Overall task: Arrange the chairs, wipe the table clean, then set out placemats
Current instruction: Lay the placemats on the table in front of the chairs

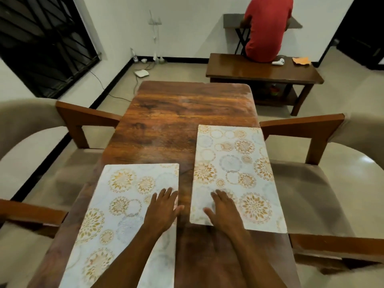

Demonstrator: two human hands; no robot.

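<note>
Both hands lie flat, palms down and fingers straight and spread, gripping nothing. The left hand rests on the right edge of the left placemat, its thumb reaching past the edge toward bare wood. The right hand rests on the near left corner of the right placemat.

The two mats share a white ground printed with gold and pale blue rosettes. They lie side by side on the near half of the wooden table, with a strip of wood showing between them. The left one sits nearer and a little askew. The right one sits farther up, its right edge along the table's right side. The far half of the tabletop is bare wood.

A beige upholstered left chair with wooden arms stands tucked at the table's left side, and a matching right chair at its right.

Farther off to the right, a person in a red shirt sits on a low wooden bench, back turned. An orange cloth lies beside them. A dark barred window fills the far left wall.
</note>
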